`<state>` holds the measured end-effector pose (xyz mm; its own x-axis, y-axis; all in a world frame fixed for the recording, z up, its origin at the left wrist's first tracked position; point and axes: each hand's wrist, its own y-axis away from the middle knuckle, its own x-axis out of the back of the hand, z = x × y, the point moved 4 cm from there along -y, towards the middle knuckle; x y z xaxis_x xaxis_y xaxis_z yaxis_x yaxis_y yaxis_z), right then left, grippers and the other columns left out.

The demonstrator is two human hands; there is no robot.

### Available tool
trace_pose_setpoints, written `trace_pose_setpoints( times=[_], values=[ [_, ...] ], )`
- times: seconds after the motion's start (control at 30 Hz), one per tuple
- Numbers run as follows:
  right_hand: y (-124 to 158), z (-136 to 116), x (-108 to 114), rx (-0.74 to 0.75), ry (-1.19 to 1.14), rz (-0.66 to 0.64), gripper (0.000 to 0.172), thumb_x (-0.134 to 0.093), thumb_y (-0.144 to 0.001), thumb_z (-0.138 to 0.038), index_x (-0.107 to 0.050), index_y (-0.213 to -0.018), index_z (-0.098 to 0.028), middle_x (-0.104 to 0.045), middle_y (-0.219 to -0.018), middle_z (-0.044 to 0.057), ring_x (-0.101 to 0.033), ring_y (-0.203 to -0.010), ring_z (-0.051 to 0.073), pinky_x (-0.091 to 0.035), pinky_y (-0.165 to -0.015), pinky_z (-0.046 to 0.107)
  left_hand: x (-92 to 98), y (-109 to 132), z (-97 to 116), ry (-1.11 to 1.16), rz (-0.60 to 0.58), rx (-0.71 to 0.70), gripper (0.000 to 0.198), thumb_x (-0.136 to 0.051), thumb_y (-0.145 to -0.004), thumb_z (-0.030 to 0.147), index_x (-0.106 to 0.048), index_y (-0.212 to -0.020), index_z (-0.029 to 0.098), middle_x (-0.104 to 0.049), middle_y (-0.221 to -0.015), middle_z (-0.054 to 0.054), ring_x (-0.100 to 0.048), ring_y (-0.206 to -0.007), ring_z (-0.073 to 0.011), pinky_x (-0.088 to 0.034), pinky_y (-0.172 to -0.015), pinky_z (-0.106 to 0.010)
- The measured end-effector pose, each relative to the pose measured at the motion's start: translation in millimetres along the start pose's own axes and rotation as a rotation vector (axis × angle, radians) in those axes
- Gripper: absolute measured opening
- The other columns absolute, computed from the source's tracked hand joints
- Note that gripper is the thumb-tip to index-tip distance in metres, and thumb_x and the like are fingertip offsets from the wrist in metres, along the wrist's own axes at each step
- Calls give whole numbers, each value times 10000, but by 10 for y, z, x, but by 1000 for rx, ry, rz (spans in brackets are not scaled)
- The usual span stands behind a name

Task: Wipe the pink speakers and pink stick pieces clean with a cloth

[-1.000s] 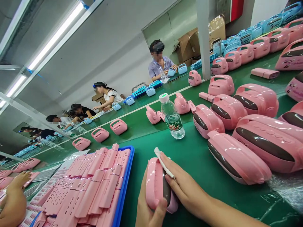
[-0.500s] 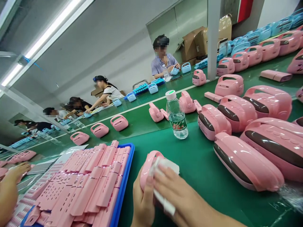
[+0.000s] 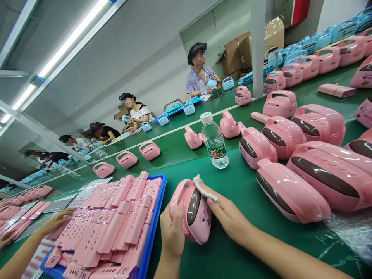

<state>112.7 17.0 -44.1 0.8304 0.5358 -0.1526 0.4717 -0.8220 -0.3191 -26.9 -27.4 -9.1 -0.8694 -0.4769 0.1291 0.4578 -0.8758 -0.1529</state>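
Observation:
My left hand [image 3: 172,228] grips a glossy pink plastic handled unit [image 3: 197,223] from below, with its dark brown oval panel facing up. My right hand [image 3: 228,215] lies on top of the unit's upper edge, pinching a small white cloth [image 3: 203,188] against it. The fingers of my left hand hide part of the unit's near side. A large pink unit [image 3: 290,192] lies on the green belt to the right of my right hand, a little apart from it.
A blue tray [image 3: 154,232] piled with pink perforated panels stands left of my hands. A water bottle [image 3: 214,141] and rows of pink and blue units occupy the green belt [image 3: 244,201] ahead. A co-worker's hand [image 3: 55,223] reaches in at the left; several workers sit along the far side.
The unit has turned so its dark panel faces up. My right hand has moved from its near side to the top edge, and the cloth is now bunched smaller under my fingers.

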Motion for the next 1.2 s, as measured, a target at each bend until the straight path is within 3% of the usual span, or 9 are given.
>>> trace_pose_setpoints(
  times=[0.23, 0.33, 0.43, 0.63, 0.77, 0.93, 1.0, 1.1, 1.2],
  values=[
    [60, -77, 108, -311, -416, 79, 469, -359, -902, -505, -626, -1100, -173, -676, -1054, 77, -597, -984, 254, -432, -871, 374, -118, 226, 111, 384, -119, 56, 381, -567, -719, 413, -686, -975, 157, -684, -980, -96, -576, -1015, -301, -474, -851, -381],
    [93, -145, 78, -411, -541, 11, 524, -346, -888, -545, -672, -982, -146, -718, -884, 84, -649, -844, 241, -457, -778, 357, -181, 311, 244, 481, -123, 49, 366, -599, -688, 411, -701, -955, 183, -669, -1051, -89, -524, -1103, -317, -437, -918, -404],
    [129, -227, 30, -512, -739, -80, 514, -367, -875, -557, -657, -1043, -167, -715, -958, 74, -631, -948, 228, -434, -823, 324, -216, 368, 375, 512, -87, 77, 388, -645, -636, 440, -717, -910, 176, -667, -1060, -108, -514, -1110, -348, -451, -902, -429],
    [195, -248, -63, -578, -931, -137, 541, -394, -852, -583, -619, -1120, -170, -722, -930, 64, -638, -937, 216, -445, -809, 279, -243, 341, 421, 596, 95, 328, 451, -585, -693, 508, -687, -952, 154, -653, -1084, -128, -572, -1043, -317, -494, -837, -399],
    [162, -91, -35, -461, -728, 30, 497, -377, -875, -539, -639, -1051, -155, -723, -834, 73, -663, -732, 221, -486, -642, 293, -300, 122, 395, 759, 97, 352, 414, -467, -804, 413, -649, -994, 93, -669, -1012, -151, -615, -969, -275, -489, -850, -378],
    [125, -36, 128, -312, -464, 227, 402, -488, -866, -437, -554, -1185, -200, -695, -987, 53, -609, -936, 248, -438, -866, 355, -211, -21, 238, 896, 418, 434, 197, -440, -860, 229, -628, -887, 175, -695, -759, -19, -654, -746, -145, -526, -736, -275],
    [118, -88, 173, -213, -313, 218, 433, -497, -865, -424, -511, -1249, -223, -617, -1176, 63, -503, -1129, 278, -332, -1003, 405, -247, -11, 178, 939, 448, 515, 141, -464, -850, 210, -599, -868, 175, -674, -697, 7, -639, -660, -109, -526, -701, -242],
    [126, -210, 163, 86, 156, 129, 463, -417, -912, -343, -350, -1366, -279, -263, -1478, 6, -145, -1362, 259, -90, -1112, 453, -417, 13, 133, 965, 354, 643, 153, -439, -849, 212, -566, -870, 128, -647, -645, -16, -624, -583, -104, -540, -662, -250],
    [173, -262, 110, 304, 574, 93, 532, -331, -933, -240, -139, -1425, -311, -67, -1520, -25, -1, -1378, 256, -73, -1096, 520, -605, 21, 118, 946, 255, 678, 230, -363, -866, 227, -558, -830, 112, -619, -574, -31, -657, -642, -132, -555, -678, -253]
  ],
)
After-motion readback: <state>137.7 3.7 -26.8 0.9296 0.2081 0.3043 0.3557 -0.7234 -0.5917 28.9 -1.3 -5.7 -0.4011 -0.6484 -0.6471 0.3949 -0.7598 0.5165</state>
